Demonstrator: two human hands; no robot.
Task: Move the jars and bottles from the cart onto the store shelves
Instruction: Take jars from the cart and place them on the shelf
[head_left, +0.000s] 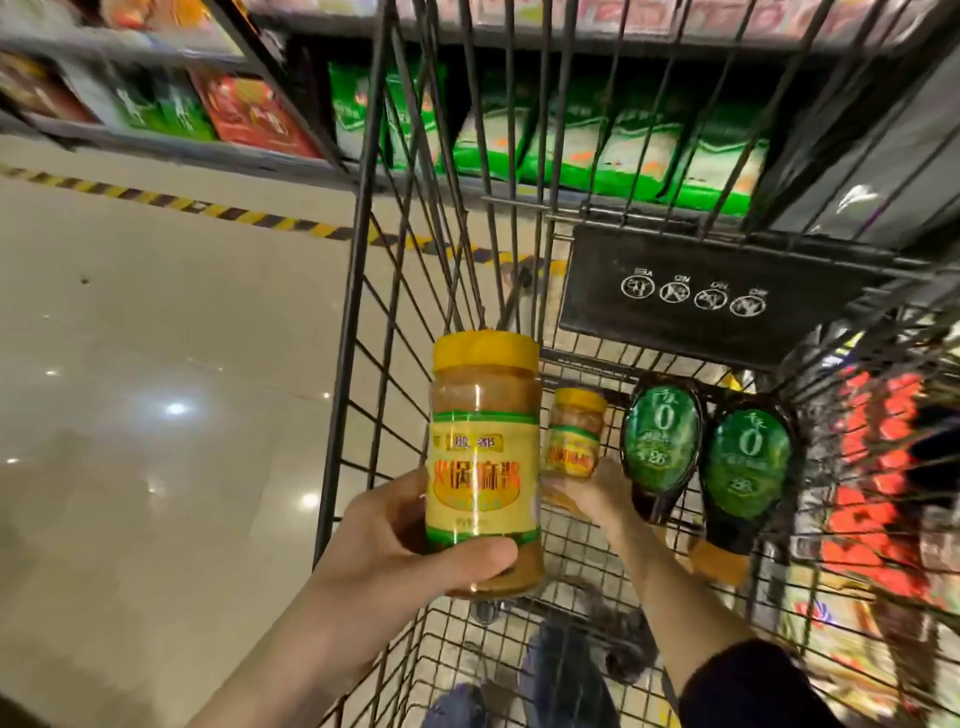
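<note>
My left hand (415, 545) grips a tall yellow-capped jar (485, 457) of tan paste, held upright above the left side of the wire cart (363, 291). Down on the cart floor, my right hand (592, 496) holds the base of a second, smaller-looking yellow-capped jar (574, 434). Beside it to the right lie two dark bottles with green oval labels, one (660, 449) next to my right hand and the other (745, 467) further right, caps pointing toward me.
Store shelves (171, 111) with green and red packets run along the top, behind the cart. A black child-seat flap (727, 291) hangs at the cart's far end. Shiny tiled floor (156, 389) with a yellow-black stripe lies to the left. Red packets show through the cart's right side.
</note>
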